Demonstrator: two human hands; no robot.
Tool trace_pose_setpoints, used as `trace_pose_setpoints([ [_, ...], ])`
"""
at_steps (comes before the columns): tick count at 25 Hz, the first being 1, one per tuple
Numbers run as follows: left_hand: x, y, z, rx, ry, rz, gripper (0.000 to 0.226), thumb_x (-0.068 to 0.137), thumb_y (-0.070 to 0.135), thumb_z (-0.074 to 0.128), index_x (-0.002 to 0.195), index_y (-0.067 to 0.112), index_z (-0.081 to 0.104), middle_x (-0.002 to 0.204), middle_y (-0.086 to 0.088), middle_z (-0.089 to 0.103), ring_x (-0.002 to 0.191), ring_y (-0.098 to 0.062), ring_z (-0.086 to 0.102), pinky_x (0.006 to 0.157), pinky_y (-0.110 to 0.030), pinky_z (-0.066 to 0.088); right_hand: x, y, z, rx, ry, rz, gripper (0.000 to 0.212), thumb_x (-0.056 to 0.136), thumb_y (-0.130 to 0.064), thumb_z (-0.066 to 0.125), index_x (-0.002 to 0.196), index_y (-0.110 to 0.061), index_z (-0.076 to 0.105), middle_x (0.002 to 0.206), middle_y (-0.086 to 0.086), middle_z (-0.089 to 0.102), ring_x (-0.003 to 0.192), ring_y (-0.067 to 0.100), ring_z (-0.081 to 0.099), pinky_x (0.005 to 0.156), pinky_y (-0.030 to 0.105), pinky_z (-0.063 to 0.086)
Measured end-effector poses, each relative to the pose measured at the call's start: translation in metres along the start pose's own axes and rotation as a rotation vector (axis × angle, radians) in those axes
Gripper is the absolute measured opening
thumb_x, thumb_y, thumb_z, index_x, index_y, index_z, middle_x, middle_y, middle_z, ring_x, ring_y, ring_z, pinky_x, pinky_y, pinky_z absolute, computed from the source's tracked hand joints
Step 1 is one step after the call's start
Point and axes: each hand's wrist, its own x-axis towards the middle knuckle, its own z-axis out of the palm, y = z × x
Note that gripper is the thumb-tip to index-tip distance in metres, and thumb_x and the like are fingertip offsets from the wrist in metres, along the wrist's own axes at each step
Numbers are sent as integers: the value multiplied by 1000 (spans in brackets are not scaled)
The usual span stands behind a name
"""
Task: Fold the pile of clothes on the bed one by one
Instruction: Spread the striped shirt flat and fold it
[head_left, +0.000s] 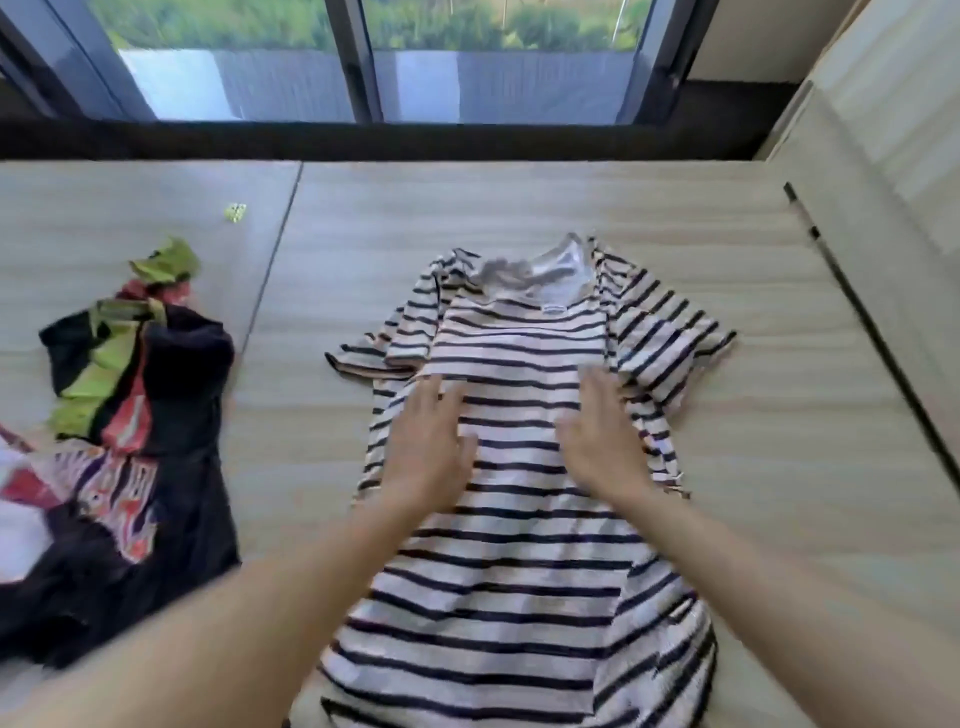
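Observation:
A white T-shirt with dark stripes (519, 545) lies spread out lengthwise on the bed (727, 467), collar toward the window, both sleeves bunched at its sides. My left hand (426, 441) lies flat on the shirt's chest with straight fingers. My right hand (597, 436) lies flat beside it, a little to the right, also with fingers straight. At the left of the bed sits a pile of dark clothes (130, 441) with green, red and white patches.
A small yellow-green object (235, 212) lies on the bed far left of the shirt. A window with a dark frame (363, 67) runs along the far side. A light wardrobe wall (883, 182) stands at the right, with a dark gap beside the bed.

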Motion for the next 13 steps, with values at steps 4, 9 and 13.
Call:
trace_pose_setpoints([
  [4,-65,-53,123,220,-153,-52,89,90,77,12,159,28,-15,165,0,-30,152,-26,-28,124,-57,-6,-63,84,100,-249,-122,64,76,102,-61,21,161,-25,-8,169,0,-21,155,20,-19,126,43,-7],
  [9,-104,-52,151,231,63,-2,98,90,79,32,162,18,4,170,-7,-8,156,-33,-8,122,-62,-2,-109,151,100,-430,4,9,87,95,-77,16,162,-25,0,170,0,-12,157,21,-11,125,42,-6],
  [13,-143,-26,168,195,39,8,99,86,81,36,161,17,21,170,-10,7,156,-36,9,119,-64,8,-152,172,85,-420,-17,91,92,94,-78,16,161,-16,20,170,8,9,155,28,17,121,50,13],
])
